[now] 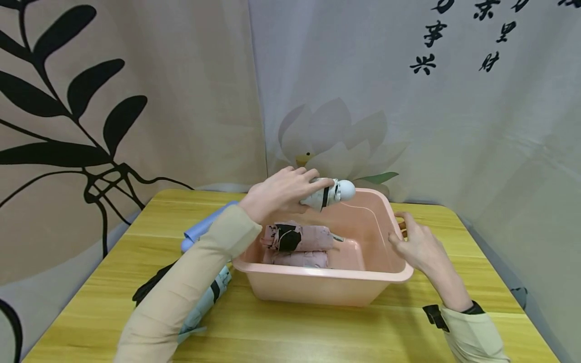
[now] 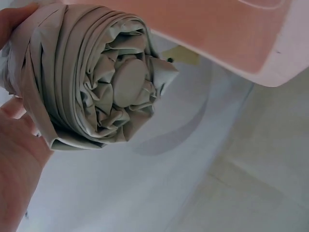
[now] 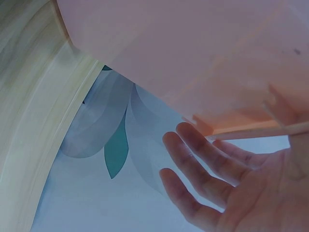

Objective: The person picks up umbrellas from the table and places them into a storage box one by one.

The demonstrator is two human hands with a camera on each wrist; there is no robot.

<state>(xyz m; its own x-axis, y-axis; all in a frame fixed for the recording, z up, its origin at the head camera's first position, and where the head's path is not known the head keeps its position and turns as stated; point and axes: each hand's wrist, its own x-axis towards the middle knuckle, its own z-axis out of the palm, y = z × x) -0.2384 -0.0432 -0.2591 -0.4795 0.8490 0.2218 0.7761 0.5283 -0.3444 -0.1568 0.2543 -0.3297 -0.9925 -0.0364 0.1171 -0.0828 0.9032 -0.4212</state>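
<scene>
My left hand [image 1: 290, 191] grips a folded pale umbrella [image 1: 333, 194] with a black strap and a rounded white end, held over the back left of the pink basin [image 1: 327, 290]. In the left wrist view the gathered folds of this umbrella [image 2: 106, 82] surround a round end piece. Two pink folded umbrellas lie in the basin, the upper one [image 1: 317, 238] with a black patch, the lower one [image 1: 301, 259] close against the front wall. At the basin's right rim my right hand [image 1: 417, 242] holds the edge between thumb and fingers; its other fingers [image 3: 203, 179] spread loosely outside.
Left of the basin, partly behind my left arm, lie a blue rolled item [image 1: 204, 228], a light blue folded umbrella [image 1: 201, 305] and something black [image 1: 152, 285]. A printed curtain [image 1: 204, 101] hangs behind the wooden table [image 1: 281, 333].
</scene>
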